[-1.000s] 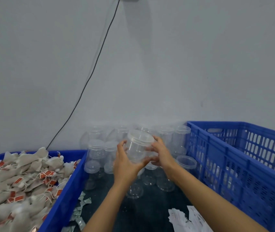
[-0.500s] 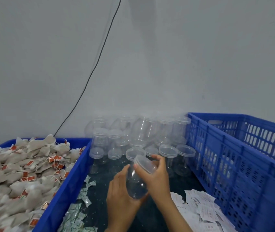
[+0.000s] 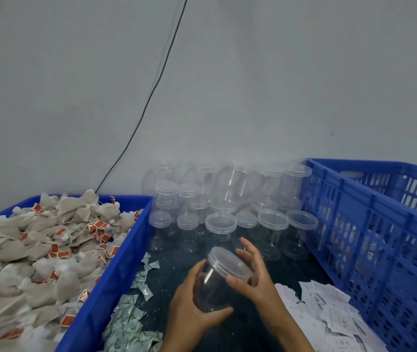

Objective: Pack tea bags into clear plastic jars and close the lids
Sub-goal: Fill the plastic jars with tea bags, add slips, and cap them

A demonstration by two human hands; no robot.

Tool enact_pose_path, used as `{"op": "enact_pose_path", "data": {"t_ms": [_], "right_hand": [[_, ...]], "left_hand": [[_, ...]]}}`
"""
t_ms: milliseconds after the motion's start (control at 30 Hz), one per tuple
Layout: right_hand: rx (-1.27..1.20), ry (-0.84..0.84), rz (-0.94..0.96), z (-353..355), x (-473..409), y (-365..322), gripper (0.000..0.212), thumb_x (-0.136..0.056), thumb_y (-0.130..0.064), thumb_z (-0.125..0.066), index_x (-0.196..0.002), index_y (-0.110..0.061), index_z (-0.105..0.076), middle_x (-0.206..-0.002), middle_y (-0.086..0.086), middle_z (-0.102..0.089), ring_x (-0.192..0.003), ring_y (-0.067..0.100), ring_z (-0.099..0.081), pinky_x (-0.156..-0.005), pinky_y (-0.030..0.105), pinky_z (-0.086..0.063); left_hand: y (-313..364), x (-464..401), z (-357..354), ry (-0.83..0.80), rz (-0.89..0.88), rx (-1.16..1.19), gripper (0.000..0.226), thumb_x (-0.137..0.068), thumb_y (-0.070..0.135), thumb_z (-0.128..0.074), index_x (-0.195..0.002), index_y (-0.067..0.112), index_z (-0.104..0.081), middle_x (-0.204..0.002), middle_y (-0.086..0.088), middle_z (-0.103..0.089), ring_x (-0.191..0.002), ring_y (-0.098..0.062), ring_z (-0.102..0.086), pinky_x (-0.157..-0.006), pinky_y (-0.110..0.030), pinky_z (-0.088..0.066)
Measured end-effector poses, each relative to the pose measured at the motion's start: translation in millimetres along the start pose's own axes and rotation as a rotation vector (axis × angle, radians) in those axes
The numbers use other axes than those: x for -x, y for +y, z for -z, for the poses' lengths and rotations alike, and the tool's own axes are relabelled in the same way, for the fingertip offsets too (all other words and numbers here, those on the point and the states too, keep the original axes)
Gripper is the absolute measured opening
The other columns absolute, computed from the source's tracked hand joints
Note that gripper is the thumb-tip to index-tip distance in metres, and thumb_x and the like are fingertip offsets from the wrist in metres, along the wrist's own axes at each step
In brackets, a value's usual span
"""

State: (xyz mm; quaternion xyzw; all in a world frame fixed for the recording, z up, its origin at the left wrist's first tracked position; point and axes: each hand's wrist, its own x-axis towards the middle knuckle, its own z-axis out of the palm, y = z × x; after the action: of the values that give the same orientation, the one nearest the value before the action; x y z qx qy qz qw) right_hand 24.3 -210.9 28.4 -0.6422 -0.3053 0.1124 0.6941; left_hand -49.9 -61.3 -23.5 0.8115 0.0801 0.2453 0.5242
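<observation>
Dim, flat, bluish light with soft shadows; edges bow from the wide lens, and focus seems slightly soft.

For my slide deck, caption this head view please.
Both hands hold an empty lidded clear jar between tea bags and blue crate.

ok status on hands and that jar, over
Left hand grips jar body, right hand on its lid. Jar empty, tilted, lid on. Nothing in the way.
</observation>
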Motion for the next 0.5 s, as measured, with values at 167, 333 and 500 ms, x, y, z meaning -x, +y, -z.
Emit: {"op": "enact_pose_path", "data": {"t_ms": [167,333,500], "right_hand": [[-0.148,0.239,-0.045,-21.2,0.9,18.6,0.099,-0.042,-0.055,-0.086,-0.129,-0.036,-0.042,-0.115,0.001,-0.060,-0.101,0.013,-0.066,-0.084,0.031,-0.055],[-0.321,0.114,-0.018,-10.8,1.5,14.9,0.092,-0.051,-0.028,-0.088,-0.132,-0.031,-0.044,-0.120,0.006,-0.066,-0.109,0.026,-0.065,-0.080,0.029,-0.056],[-0.523,-0.114,-0.062,3.2,6.3,11.2,0.102,-0.058,-0.028,-0.089,-0.143,-0.029,-0.033,-0.134,0.018,-0.056,-0.122,0.038,-0.056,-0.095,0.038,-0.052]], "left_hand": [[5.3,1.5,-1.5,0.118,-0.170,-0.502,0.100,-0.050,0.070,-0.070,-0.139,0.053,-0.026,-0.124,0.033,-0.044,-0.109,0.005,-0.042,-0.093,-0.019,-0.039],[2.1,-0.8,13.0,-0.246,0.072,0.164,0.096,-0.053,0.042,-0.089,-0.136,0.040,-0.040,-0.126,0.009,-0.063,-0.114,-0.007,-0.061,-0.093,-0.028,-0.053],[5.1,0.1,21.2,-0.483,0.130,0.403,0.078,-0.068,0.033,-0.077,-0.135,0.015,-0.041,-0.118,-0.016,-0.067,-0.105,-0.031,-0.066,-0.089,-0.038,-0.053]]}}
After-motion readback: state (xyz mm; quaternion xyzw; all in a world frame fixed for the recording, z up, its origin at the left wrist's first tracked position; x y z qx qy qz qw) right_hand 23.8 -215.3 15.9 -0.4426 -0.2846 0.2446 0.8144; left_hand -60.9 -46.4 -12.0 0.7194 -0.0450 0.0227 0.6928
